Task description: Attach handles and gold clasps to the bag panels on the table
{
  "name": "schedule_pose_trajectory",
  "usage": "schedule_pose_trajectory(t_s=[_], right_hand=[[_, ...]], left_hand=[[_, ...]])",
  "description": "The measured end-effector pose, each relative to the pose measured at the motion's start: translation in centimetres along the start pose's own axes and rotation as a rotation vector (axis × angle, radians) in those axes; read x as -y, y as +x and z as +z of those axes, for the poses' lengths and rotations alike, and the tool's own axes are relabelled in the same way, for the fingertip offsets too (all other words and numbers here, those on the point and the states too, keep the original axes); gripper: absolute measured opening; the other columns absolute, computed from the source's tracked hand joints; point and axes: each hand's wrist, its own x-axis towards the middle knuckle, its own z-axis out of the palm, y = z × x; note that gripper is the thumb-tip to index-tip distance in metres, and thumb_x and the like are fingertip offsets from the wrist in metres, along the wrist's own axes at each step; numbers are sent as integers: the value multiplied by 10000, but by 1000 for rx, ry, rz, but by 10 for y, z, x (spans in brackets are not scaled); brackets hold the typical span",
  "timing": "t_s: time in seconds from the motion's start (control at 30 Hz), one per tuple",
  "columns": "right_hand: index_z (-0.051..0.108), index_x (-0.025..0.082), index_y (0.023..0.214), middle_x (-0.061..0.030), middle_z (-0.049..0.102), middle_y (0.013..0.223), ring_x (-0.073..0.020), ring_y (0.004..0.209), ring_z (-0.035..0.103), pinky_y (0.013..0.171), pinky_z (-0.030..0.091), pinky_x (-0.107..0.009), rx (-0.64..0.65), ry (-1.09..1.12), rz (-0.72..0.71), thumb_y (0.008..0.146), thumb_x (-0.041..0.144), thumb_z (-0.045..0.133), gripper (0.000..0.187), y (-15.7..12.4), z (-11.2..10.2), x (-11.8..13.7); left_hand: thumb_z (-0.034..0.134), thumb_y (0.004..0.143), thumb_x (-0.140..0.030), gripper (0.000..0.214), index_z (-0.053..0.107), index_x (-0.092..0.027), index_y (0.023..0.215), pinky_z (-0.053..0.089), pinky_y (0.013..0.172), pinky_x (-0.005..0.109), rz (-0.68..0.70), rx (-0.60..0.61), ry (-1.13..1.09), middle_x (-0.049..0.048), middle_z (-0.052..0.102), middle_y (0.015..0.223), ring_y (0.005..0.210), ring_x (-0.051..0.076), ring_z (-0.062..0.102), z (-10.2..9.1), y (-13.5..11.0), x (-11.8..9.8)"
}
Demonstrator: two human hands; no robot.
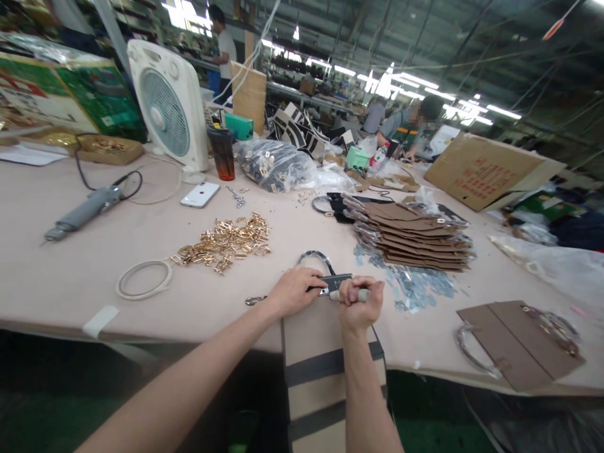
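A: Where is the work, and what has each hand got?

B: A beige-and-black striped bag [311, 340] reaches over the near edge of a workbench [297, 226], its dark top strip [343, 280] lying between a worker's hands. The right hand [361, 301] is clenched around a pale-handled tool [335, 295]. The left hand [296, 290] lies over the strip, fingers bent beside a small silver-coloured metal plate [323, 291]; whether it pinches or only presses cannot be told.

A: What does handling like this seem to call for?

B: A steady strip, by all appearances. The left hand would do well to bear down close to the plate, fingertips out of line with the tool, whose tip cannot be made out. A straight right wrist should help keep force from skidding sideways.

A: Anything nearby to mind?

B: A looped black handle [315, 253] rises just beyond the strip, best clear of the tool. The overhanging bag could drag the strip askew. Gold-coloured hardware [231, 242] lies heaped to the left, apart from both hands.
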Motion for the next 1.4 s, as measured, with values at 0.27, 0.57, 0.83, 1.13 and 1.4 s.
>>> schedule_pose_trajectory(t_s=[0.27,0.57,0.83,1.13,1.4], right_hand=[[615,203,714,81,355,479,-83,366,295,399,271,-212,16,23,-57,1032,521,484,469,-5,-1,-14],[561,212,697,82,342,493,-89,379,301,414,274,-217,-11,-69,-149,1022,397,488,381,-10,8,-19],[593,207,683,63,411,472,-102,383,358,402,292,-241,81,-420,-64,1029,428,489,423,-5,17,-28],[553,206,704,91,378,481,-78,366,337,382,277,-201,39,-195,70,985,486,548,397,15,7,-17],[550,200,723,104,377,467,-54,347,295,347,220,-171,112,-170,280,920,536,638,399,49,19,-25]], left_hand=[[606,1005,-327,255,773,-347,1196,504,1021,398,11,-8,59,-12,711,1343,1208,234,629,1,-8,5],[569,1027,-332,276,766,-329,1220,492,1028,388,35,-51,10,4,713,1353,1208,227,635,11,-11,14],[584,1012,-336,254,783,-342,1170,502,997,397,34,-45,15,0,707,1357,1200,227,636,11,-12,15],[682,926,-422,484,631,-251,1376,478,1061,417,9,-105,17,64,699,1352,1242,253,616,8,-21,5],[601,1000,-425,360,693,-261,1307,478,1040,421,24,-112,46,59,701,1355,1251,256,600,11,-20,5]])
